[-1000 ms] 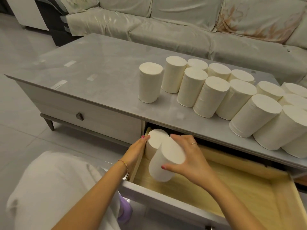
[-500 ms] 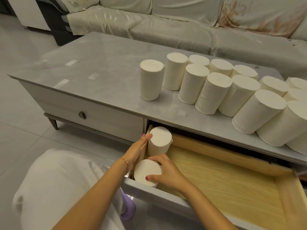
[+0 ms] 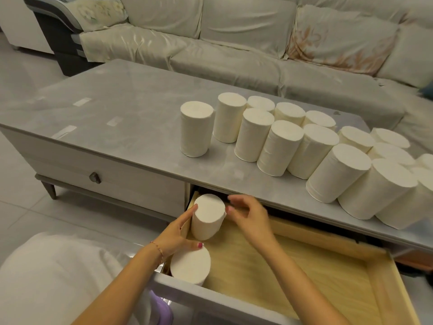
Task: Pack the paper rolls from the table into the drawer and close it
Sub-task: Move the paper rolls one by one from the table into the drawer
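The drawer of the grey table stands pulled out, showing its light wooden floor. Two white paper rolls stand upright in its left end, a back roll and a front roll. My left hand touches the back roll's left side with straight fingers, its thumb spread over the front roll's top. My right hand hovers just right of the back roll, blurred, fingers relaxed and holding nothing. Several more rolls stand crowded on the right half of the tabletop.
A cream sofa runs behind the table. A second drawer with a dark knob sits closed on the left. White cloth covers my lap at the lower left, with a purple object beside the drawer front.
My right hand set the second roll down at the drawer's front left corner, let go and rose beside the back roll. My left hand stayed against the back roll.
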